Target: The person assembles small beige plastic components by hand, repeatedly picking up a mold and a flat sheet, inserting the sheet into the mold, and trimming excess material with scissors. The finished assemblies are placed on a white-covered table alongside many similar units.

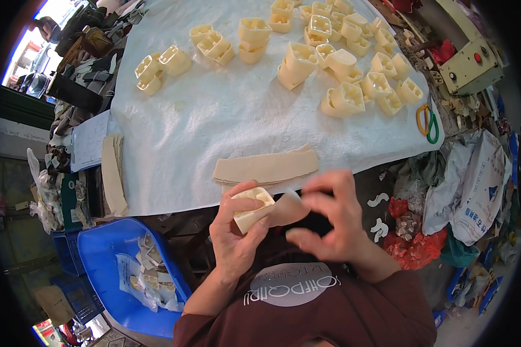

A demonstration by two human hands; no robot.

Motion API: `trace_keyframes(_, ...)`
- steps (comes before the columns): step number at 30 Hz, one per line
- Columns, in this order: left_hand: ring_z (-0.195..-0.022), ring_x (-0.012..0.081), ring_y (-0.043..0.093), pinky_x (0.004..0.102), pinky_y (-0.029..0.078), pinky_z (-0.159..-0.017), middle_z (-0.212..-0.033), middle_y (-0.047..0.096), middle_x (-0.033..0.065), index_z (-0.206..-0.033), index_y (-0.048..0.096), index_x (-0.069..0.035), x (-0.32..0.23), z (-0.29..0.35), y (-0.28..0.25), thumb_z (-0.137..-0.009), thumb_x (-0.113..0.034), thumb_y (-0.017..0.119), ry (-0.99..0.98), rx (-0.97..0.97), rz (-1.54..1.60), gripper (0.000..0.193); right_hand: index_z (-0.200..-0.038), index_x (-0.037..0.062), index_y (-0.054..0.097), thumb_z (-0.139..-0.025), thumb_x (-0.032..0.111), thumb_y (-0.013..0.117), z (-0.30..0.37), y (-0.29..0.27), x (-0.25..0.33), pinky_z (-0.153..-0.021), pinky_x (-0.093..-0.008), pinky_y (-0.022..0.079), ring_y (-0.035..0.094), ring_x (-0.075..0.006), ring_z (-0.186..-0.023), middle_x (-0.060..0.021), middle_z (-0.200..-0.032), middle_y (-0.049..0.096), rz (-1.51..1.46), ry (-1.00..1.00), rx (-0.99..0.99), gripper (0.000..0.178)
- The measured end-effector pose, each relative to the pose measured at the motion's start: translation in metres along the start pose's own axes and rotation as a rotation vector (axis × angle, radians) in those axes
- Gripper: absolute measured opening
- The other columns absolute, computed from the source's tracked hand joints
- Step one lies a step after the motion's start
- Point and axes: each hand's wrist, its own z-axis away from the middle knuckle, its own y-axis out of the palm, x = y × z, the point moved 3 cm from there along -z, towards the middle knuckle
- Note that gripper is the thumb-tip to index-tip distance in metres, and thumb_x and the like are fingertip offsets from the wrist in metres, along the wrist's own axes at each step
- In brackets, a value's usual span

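My left hand (231, 240) is closed around a cream plastic shoe heel (247, 221), with its ribbed hollow side facing up. A finger lies over the hollow, and the thumb presses low on the side. From the heel's right side a thin beige strip (288, 210) sticks out, curving and loose. Just right of that strip is my right hand (338, 225), slightly blurred, its thumb and fingers spread apart. Its fingertips are close to the strip's free end; whether they touch cannot be made out. Beyond both hands, a stack of beige strips (266, 166) lies along the table's near edge.
Several more cream heels (344, 98) stand in groups across the far side of the white-covered table (185, 133). Scissors with orange and green handles (432, 127) lie at its right edge. A blue bin (92, 260) of scraps is at lower left, with bags (480, 185) at right.
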Motion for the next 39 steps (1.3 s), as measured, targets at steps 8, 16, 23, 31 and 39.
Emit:
trace_keyframes(8, -0.112, 0.0254, 0.051, 0.0339, 0.045, -0.089, -0.131, 0.042, 0.0208, -0.093, 0.062, -0.004, -0.001, -0.006, 0.005, -0.069, 0.003, 0.068, -0.006, 0.128, 0.261, 0.025, -0.106, 0.0002, 0.051, -0.063, 0.031, 0.081, 0.053, 0.055, -0.005, -0.058, -0.0329, 0.047, 0.056, -0.0186, -0.07, -0.0091, -0.088, 0.055, -0.445, 0.738, 0.675, 0.061)
trace_keyframes(16, -0.117, 0.0285, 0.048, 0.0357, 0.043, -0.092, -0.132, 0.042, 0.0228, -0.089, 0.067, -0.005, -0.001, -0.007, 0.003, -0.063, 0.002, 0.076, 0.022, 0.15, 0.292, 0.029, -0.121, 0.0066, 0.045, -0.07, 0.03, 0.078, 0.036, 0.048, -0.009, -0.084, -0.0292, 0.042, 0.051, -0.0116, -0.094, -0.0032, -0.109, 0.05, -1.274, 0.728, -0.32, 0.064)
trace_keyframes(23, -0.11, 0.0269, 0.053, 0.0349, 0.045, -0.088, -0.124, 0.048, 0.0209, -0.08, 0.069, -0.006, 0.007, -0.003, -0.005, -0.059, -0.001, 0.08, 0.057, 0.245, 0.23, 0.024, -0.102, 0.0075, 0.053, -0.083, 0.021, 0.067, 0.043, 0.033, -0.028, -0.072, -0.0236, 0.041, 0.05, -0.0065, -0.085, 0.0011, -0.092, 0.054, -1.257, 0.823, -0.192, 0.028)
trace_keyframes(31, -0.107, 0.027, 0.054, 0.036, 0.046, -0.087, -0.122, 0.05, 0.0214, -0.078, 0.07, -0.007, 0.011, -0.003, -0.001, -0.057, -0.012, 0.084, 0.028, 0.281, 0.32, 0.026, -0.103, 0.0072, 0.054, -0.083, 0.025, 0.066, 0.049, 0.041, -0.038, -0.076, -0.0251, 0.043, 0.051, -0.0084, -0.09, 0.001, -0.094, 0.056, -1.175, 0.846, -0.116, 0.029)
trace_keyframes(39, -0.119, 0.0273, 0.041, 0.0401, 0.037, -0.094, -0.136, 0.035, 0.0206, -0.079, 0.064, -0.01, 0.006, -0.009, 0.006, -0.059, -0.026, 0.084, 0.194, 0.281, 0.059, 0.032, -0.11, 0.0035, 0.059, -0.088, 0.023, 0.06, 0.034, 0.034, -0.032, -0.079, -0.025, 0.044, 0.053, -0.0086, -0.091, -0.002, -0.099, 0.06, -1.175, 0.739, -0.036, 0.03)
